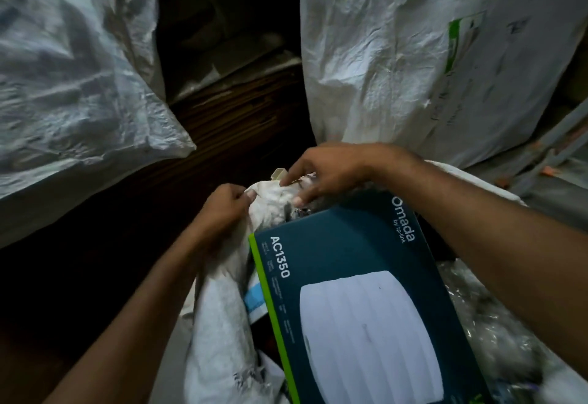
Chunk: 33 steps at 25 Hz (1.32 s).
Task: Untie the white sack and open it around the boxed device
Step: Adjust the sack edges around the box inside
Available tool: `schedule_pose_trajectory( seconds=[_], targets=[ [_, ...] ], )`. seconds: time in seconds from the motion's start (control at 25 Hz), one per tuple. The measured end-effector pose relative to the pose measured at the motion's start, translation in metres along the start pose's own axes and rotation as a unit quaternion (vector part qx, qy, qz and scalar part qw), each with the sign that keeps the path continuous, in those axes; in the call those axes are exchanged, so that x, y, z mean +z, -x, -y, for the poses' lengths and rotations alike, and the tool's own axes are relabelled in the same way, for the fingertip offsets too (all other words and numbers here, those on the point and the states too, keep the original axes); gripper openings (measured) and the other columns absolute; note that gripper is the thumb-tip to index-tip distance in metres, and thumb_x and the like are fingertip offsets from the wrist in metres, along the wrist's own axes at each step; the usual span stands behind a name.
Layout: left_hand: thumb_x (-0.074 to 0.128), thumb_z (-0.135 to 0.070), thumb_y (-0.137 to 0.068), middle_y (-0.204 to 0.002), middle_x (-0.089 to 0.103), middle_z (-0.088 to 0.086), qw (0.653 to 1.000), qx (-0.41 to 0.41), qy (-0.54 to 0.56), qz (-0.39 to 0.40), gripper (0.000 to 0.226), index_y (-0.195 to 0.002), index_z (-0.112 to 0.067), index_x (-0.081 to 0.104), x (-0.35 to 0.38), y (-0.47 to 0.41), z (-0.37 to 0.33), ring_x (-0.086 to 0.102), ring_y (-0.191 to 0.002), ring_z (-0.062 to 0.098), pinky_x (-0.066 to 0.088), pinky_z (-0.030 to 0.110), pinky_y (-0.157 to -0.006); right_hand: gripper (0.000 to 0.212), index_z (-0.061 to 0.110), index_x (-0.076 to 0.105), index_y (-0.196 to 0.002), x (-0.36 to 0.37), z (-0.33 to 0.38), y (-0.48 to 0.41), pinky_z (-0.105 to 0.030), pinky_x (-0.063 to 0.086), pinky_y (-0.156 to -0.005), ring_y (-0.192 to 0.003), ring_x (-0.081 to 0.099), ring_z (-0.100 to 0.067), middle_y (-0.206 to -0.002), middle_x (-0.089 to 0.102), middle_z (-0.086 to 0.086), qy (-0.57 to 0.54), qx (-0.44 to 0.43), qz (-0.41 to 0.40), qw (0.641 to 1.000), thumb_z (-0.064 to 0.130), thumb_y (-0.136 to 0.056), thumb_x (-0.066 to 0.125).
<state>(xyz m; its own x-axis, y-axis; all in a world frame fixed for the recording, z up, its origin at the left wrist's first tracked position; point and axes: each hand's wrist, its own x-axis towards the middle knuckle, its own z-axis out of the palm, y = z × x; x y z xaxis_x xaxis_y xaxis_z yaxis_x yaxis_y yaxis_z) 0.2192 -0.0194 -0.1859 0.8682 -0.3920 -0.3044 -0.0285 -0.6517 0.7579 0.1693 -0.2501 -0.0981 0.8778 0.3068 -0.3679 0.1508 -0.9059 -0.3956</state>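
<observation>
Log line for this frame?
left hand: grips white woven sack neck | right hand: pinches bunched top | teal cardboard device box: beside bunched top

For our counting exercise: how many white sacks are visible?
3. One sack at upper left, a second sack at upper right, and the bunched sack the left hand and right hand grip by the blue box. More may be hidden.
</observation>
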Motion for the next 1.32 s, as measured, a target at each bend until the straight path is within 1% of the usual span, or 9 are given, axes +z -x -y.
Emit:
schedule_pose_trajectory(
  seconds=[0.16, 0.32, 0.56, 0.68, 0.76, 0.84, 1.08, 1.2, 1.32],
  targets=[
    [0.061, -0.031, -0.101, -0.104, 0.071, 0.029, 0.921, -0.197, 0.317, 0.113, 0.035, -0.110, 0.001, 0.072, 0.002, -0.012, 0.024, 0.069, -0.097, 0.038, 0.057, 0.048, -0.091, 0.038, 0.030, 0.067, -0.127, 0.019, 0.007, -0.026, -0.027, 0.034, -0.078, -0.114, 0.062, -0.022, -0.116, 0.070, 0.002, 0.067, 0.058, -0.058, 0.994, 0.048, -0.093, 0.066],
    [0.061, -0.060, -0.092, -0.106, 0.063, 0.003, 0.999, 0.004, 0.001, -0.037, 0.043, -0.114, -0.022, 0.062, -0.004, 0.017, 0.013, 0.061, -0.096, 0.021, 0.051, 0.036, -0.085, 0.040, 0.019, 0.069, -0.123, 0.029, 0.011, -0.042, -0.031, 0.038, -0.078, -0.111, 0.063, -0.028, -0.122, 0.070, -0.007, 0.095, 0.120, -0.026, 0.988, 0.047, -0.096, 0.062],
    [0.043, -0.048, -0.105, -0.110, 0.069, 0.005, 0.963, -0.003, -0.247, -0.104, 0.039, -0.131, -0.024, 0.059, 0.001, 0.110, 0.024, 0.065, -0.101, 0.027, 0.046, 0.034, -0.080, 0.038, 0.029, 0.065, -0.127, 0.027, 0.041, -0.035, -0.038, 0.050, -0.093, -0.114, 0.061, -0.025, -0.125, 0.067, 0.000, 0.070, 0.120, -0.049, 0.989, 0.024, -0.089, 0.065],
    [0.048, -0.039, -0.106, -0.091, 0.072, 0.011, 0.993, -0.048, 0.009, -0.110, 0.033, -0.099, -0.015, 0.069, -0.003, 0.100, 0.054, 0.067, -0.087, 0.033, 0.051, 0.038, -0.076, 0.042, 0.034, 0.066, -0.126, 0.035, 0.071, -0.031, -0.041, 0.050, -0.099, -0.112, 0.060, -0.022, -0.122, 0.066, 0.007, 0.060, 0.084, -0.005, 0.995, 0.032, -0.084, 0.067],
    [0.052, -0.031, -0.106, -0.089, 0.072, 0.019, 0.940, -0.150, 0.302, -0.059, 0.033, -0.092, -0.008, 0.071, -0.009, 0.095, 0.069, 0.070, -0.082, 0.034, 0.055, 0.043, -0.081, 0.049, 0.031, 0.062, -0.133, 0.042, 0.087, -0.030, -0.048, 0.043, -0.106, -0.124, 0.057, -0.025, -0.133, 0.063, 0.003, 0.101, 0.084, 0.013, 0.991, 0.053, -0.090, 0.062],
    [0.052, -0.027, -0.106, -0.090, 0.071, 0.018, 0.896, -0.190, 0.401, -0.028, 0.030, -0.092, -0.008, 0.071, -0.009, 0.098, 0.075, 0.069, -0.076, 0.027, 0.055, 0.038, -0.077, 0.049, 0.030, 0.059, -0.137, 0.047, 0.103, -0.030, -0.051, 0.036, -0.108, -0.129, 0.054, -0.026, -0.136, 0.062, 0.000, 0.123, 0.088, -0.013, 0.988, 0.054, -0.093, 0.059],
    [0.066, -0.055, -0.090, -0.122, 0.047, -0.003, 0.982, -0.040, -0.008, -0.182, 0.049, -0.128, -0.028, 0.050, -0.015, 0.158, 0.059, 0.056, -0.103, 0.014, 0.048, 0.033, -0.082, 0.031, 0.025, 0.068, -0.117, 0.075, 0.169, 0.007, -0.054, 0.029, -0.108, -0.124, 0.051, -0.027, -0.126, 0.062, -0.004, 0.197, 0.087, -0.141, 0.966, 0.039, -0.091, 0.062],
    [0.061, -0.059, -0.090, -0.118, 0.053, -0.005, 0.981, -0.050, -0.066, -0.174, 0.051, -0.131, -0.031, 0.050, -0.001, 0.198, 0.058, 0.058, -0.102, 0.016, 0.043, 0.030, -0.078, 0.031, 0.022, 0.075, -0.109, 0.119, 0.199, 0.062, -0.056, 0.026, -0.112, -0.133, 0.043, -0.030, -0.132, 0.061, -0.006, 0.212, 0.063, -0.202, 0.954, 0.039, -0.085, 0.067],
    [0.062, -0.040, -0.097, -0.120, 0.063, -0.005, 0.979, -0.057, -0.034, -0.192, 0.038, -0.131, -0.024, 0.057, 0.002, 0.194, 0.070, 0.062, -0.106, 0.016, 0.048, 0.031, -0.080, 0.024, 0.022, 0.075, -0.101, 0.173, 0.220, 0.107, -0.046, 0.040, -0.091, -0.111, 0.054, -0.028, -0.109, 0.069, -0.002, 0.145, 0.104, -0.229, 0.957, 0.041, -0.088, 0.065]
  ],
)
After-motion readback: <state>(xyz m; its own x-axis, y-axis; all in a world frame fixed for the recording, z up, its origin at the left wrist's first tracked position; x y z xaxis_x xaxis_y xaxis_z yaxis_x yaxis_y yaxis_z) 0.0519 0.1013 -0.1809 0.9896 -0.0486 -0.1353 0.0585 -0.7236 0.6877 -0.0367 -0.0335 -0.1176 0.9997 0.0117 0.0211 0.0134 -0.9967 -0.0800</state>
